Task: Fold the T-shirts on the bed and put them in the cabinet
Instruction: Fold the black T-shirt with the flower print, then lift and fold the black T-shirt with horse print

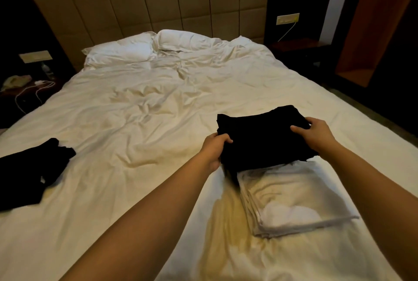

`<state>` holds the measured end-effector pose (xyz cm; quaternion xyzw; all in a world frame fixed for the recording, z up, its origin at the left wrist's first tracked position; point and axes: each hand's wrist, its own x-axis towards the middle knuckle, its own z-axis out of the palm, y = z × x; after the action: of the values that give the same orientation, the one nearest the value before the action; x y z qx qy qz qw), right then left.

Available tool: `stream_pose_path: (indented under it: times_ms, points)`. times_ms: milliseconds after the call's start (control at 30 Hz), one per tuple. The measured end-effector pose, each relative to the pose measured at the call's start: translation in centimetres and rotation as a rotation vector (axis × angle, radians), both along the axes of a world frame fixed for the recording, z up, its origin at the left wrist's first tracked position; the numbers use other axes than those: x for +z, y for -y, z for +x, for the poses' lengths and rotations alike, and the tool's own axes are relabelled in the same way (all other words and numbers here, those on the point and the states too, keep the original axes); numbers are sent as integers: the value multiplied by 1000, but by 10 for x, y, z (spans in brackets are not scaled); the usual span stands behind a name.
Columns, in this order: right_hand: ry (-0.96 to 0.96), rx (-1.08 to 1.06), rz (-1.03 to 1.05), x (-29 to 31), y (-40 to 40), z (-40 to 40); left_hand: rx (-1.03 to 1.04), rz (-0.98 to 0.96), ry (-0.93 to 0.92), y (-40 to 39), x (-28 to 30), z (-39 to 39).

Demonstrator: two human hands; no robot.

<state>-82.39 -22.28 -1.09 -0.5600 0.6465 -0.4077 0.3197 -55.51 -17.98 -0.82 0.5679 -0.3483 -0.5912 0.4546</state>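
A folded black T-shirt (262, 140) is held over the right side of the bed (135, 104), its near edge overlapping a folded white T-shirt stack (291, 199) that lies flat on the sheet. My left hand (214, 148) grips the black shirt's left edge. On its far right edge my right hand (313, 132) is clamped. Another black T-shirt (29, 172) lies crumpled and unfolded at the bed's left edge.
Two white pillows (140, 49) sit against the padded headboard. A left nightstand (24, 90) carries a phone and white cables. An open orange-brown cabinet (371, 32) stands at the far right, beyond a dark right nightstand (298, 47).
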Motion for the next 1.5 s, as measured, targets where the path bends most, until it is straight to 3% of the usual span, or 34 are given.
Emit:
stream_pose_path:
  times_ms: [167, 400, 467, 533, 600, 667, 767, 833, 900, 1033, 1200, 1500]
  points:
    - [-31, 18, 13, -23, 40, -20, 42, 34, -27, 27, -16, -17]
    - [-187, 57, 64, -57, 71, -24, 84, 90, 232, 45, -47, -19]
    - [-285, 89, 117, -67, 74, -26, 25, 62, 451, 48, -51, -18]
    - [-410, 90, 128, -71, 76, -28, 22, -38, 860, 52, -48, -14]
    - [-591, 39, 6, -68, 76, -27, 10, -286, 1131, 57, -34, -21]
    - [-727, 64, -207, -62, 78, -14, -153, -479, 1295, 68, -23, -39]
    - [-834, 277, -213, -62, 83, 14, -484, -363, 1486, 81, -36, -60]
    - [-880, 344, 11, -76, 85, 19, -576, -211, 1485, 84, -59, -57]
    - [-878, 350, 152, -92, 80, 17, -546, -196, 1447, 79, -81, -52]
    - [-882, 346, 154, -103, 74, 17, -482, -237, 1419, 73, -97, -52]
    - [-968, 322, 76, -72, 61, 34, -451, -282, 1436, 62, -78, -37]
    - [-967, 464, -6, -23, -3, 123, -309, -221, 1478, 1, -45, 53]
